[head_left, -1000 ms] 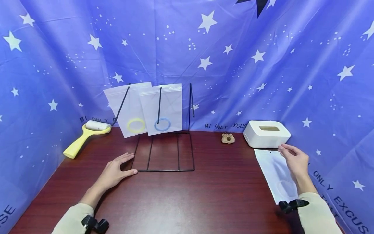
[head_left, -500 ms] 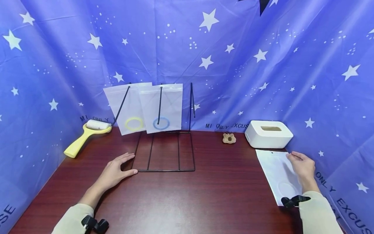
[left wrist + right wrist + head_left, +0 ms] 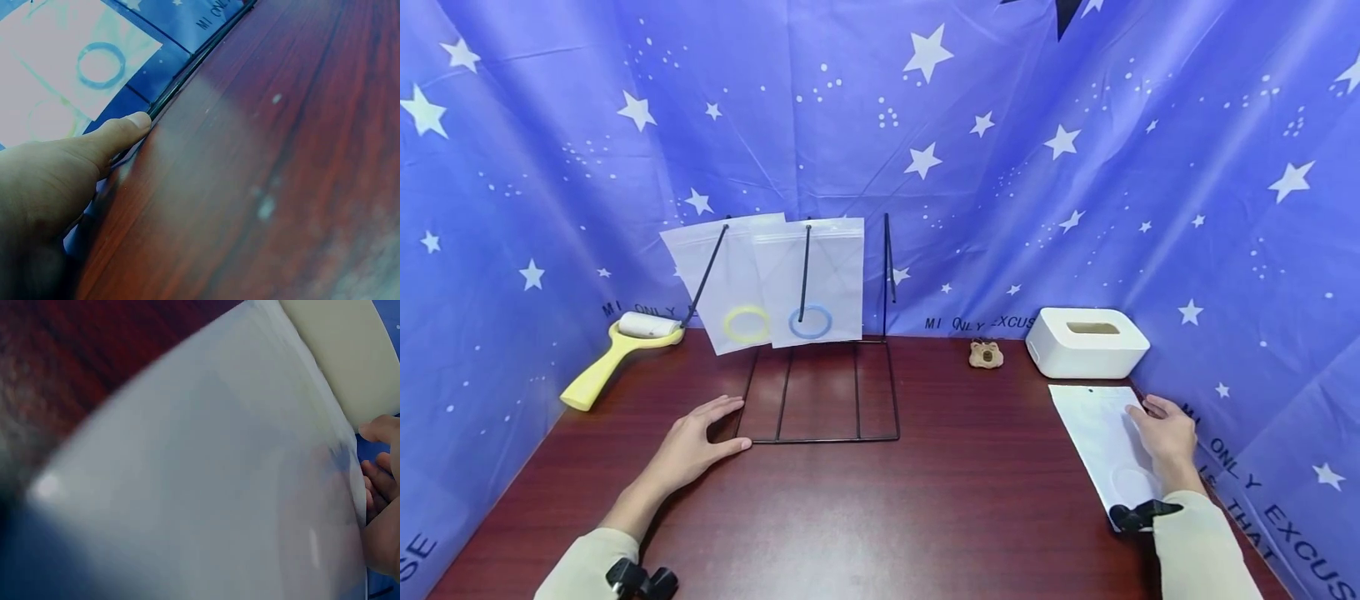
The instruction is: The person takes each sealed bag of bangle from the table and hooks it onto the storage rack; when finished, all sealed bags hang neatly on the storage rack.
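In the head view my left hand rests at the left front corner of a black wire rack, thumb and fingers spread along its base. The left wrist view has the thumb against the rod. At the right, my right hand is at the right edge of a white zip bag lying on the table, a pale ring showing through it. In the right wrist view its loosely bent fingers are right beside the bag's edge, thumb apart from them. Two bags hang on the rack, with a yellow ring and a blue ring.
A white tissue box stands just behind the flat bag. Left of it is a small brown bear-shaped piece. A yellow lint roller lies at the back left. The rack's right hook is bare. A starry blue curtain encloses the table.
My right hand has moved from above the bag's top edge, near the tissue box, down and rightward to the bag's right edge. My left hand has stayed at the rack's corner.
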Tool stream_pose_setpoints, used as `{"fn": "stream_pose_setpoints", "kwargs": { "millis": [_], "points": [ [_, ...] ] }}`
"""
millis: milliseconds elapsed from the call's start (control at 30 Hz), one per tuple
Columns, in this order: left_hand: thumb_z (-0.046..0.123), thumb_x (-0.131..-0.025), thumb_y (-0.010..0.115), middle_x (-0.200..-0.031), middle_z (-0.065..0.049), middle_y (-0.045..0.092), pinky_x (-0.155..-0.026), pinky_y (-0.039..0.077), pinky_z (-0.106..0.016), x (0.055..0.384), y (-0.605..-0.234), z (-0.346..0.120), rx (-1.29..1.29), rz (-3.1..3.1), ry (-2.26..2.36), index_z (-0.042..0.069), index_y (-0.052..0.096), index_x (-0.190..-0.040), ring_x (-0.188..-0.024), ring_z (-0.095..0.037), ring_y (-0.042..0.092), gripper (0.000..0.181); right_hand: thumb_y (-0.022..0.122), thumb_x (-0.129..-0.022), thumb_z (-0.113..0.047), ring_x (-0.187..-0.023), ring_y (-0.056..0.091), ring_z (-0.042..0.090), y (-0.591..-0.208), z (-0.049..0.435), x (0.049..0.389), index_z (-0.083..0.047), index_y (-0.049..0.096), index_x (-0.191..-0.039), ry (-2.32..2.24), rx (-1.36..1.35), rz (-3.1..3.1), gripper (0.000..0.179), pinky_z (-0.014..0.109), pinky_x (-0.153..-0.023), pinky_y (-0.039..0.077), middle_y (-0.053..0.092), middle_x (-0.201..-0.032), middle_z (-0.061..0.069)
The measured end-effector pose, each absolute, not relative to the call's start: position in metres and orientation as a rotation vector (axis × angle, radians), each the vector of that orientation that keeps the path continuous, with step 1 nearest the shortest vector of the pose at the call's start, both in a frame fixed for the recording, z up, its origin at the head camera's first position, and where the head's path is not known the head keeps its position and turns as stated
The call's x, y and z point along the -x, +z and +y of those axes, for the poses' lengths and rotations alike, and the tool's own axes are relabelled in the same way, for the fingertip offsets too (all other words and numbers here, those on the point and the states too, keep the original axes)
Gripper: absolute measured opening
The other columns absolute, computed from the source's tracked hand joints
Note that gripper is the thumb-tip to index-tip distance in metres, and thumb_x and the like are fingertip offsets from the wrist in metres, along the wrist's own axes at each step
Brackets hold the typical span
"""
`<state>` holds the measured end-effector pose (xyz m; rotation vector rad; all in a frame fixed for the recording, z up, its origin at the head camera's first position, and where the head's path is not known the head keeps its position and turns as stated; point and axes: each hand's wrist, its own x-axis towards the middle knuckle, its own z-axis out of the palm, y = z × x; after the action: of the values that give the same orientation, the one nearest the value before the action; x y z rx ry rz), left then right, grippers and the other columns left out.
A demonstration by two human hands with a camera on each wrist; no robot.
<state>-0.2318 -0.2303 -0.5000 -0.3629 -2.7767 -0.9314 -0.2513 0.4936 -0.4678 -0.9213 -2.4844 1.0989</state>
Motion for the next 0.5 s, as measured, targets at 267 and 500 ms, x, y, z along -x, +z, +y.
{"fn": "stream_pose_setpoints", "kwargs": {
  "millis": [267,500],
  "points": [
    [0.045,-0.083,0.085,-0.152,-0.025,0.053,-0.11,0.041,-0.068,0.2309,-0.5,-0.2307,0.363,-2.777,-0.94,0.009,0.063,-0.142,-0.142,-0.047,0.048,0.073,0.064,-0.098,-0.03,-0.107,0.057,0.01,-0.4738,0.4881,0.2545,-0.009,0.054,-0.15,1.168,0.967,-2.376,0.057,0.039,-0.111,0.045,0.069,-0.121,0.004],
    [0.044,-0.084,0.085,-0.152,-0.026,0.052,-0.109,0.04,-0.069,0.2301,-0.4986,-0.2304,0.368,-2.779,-0.941,0.009,0.062,-0.142,-0.142,-0.048,0.048,0.072,0.068,-0.097,-0.03,-0.089,0.053,-0.003,-0.4759,0.4841,0.2599,-0.011,0.058,-0.147,1.372,0.963,-2.178,0.054,0.009,-0.075,0.041,0.054,-0.083,-0.028]
  ]
}}
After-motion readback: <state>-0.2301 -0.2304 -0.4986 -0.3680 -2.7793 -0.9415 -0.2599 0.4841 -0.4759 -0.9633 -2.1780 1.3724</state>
